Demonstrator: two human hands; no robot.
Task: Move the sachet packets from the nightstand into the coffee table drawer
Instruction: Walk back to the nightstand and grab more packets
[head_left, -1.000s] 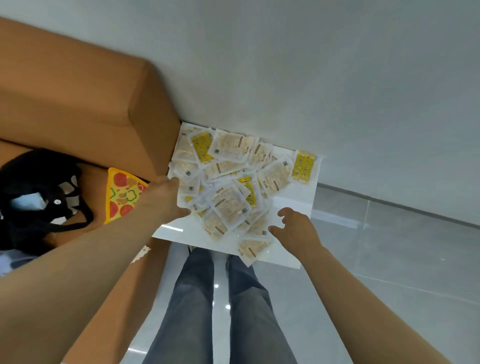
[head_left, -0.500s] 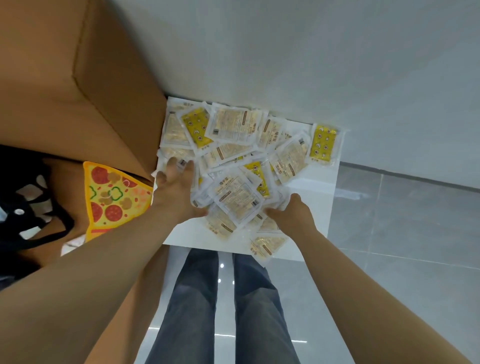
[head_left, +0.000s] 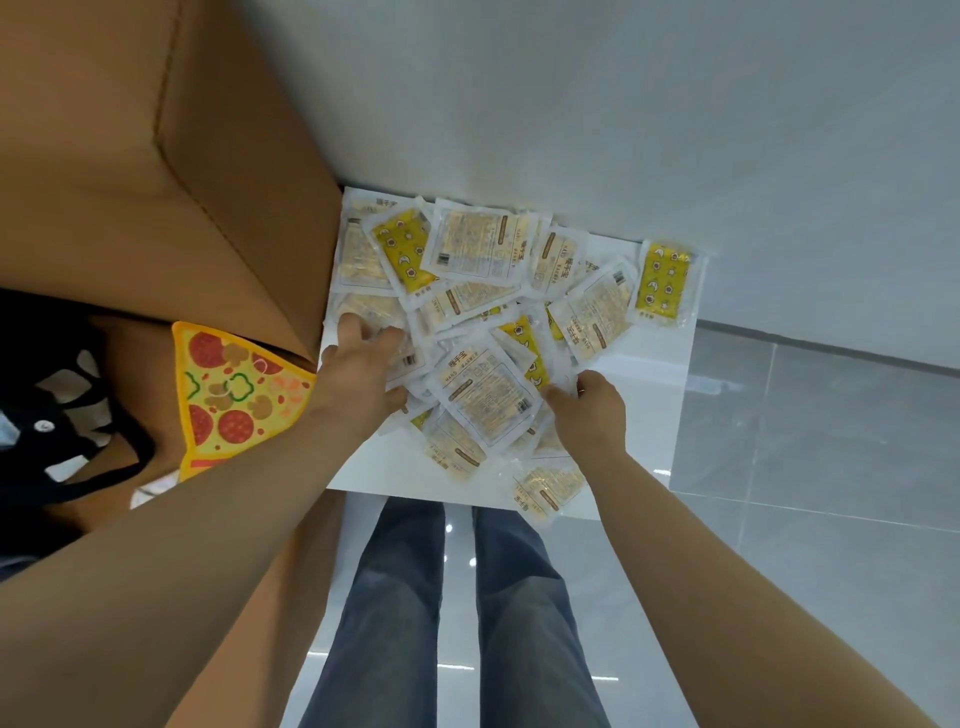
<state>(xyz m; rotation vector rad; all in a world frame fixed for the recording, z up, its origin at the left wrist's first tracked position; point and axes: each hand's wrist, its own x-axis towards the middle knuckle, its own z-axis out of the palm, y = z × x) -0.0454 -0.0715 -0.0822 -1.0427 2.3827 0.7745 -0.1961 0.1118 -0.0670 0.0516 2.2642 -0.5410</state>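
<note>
Gathering phase of the transfer, judged to be at its outset: the sachets (head_left: 483, 395) lie in a loose, overlapping heap on the nightstand (head_left: 655, 431), none is lifted clear of it, and neither the coffee table nor its drawer is in view, so the carrying and the stowing both appear to lie ahead. Well to the left of the left hand (head_left: 358, 376) are a black bag (head_left: 57, 431) and a pizza cushion (head_left: 234, 395), with a sofa arm (head_left: 156, 208) just beyond and beside that hand. The left hand rests on the left flank of the heap, palm down, fingers (head_left: 354, 328) laid fairly straight over the packets and thumb turned in toward the middle; it presses or rakes and does not visibly grasp. Between the two hands sits the largest exposed sachet, face up. The right hand (head_left: 595, 413) meets the right flank of the heap with its thumb against that sachet's edge and its fingers curled down among the packets; whether they pinch any one of them cannot be told. Just nearer the person than the right hand, one sachet overhangs the nightstand's front edge and could slip off. Beyond and to the right of the right hand, a yellow sachet (head_left: 666, 280) lies apart at the heap's margin and would likely need a separate reach.
</note>
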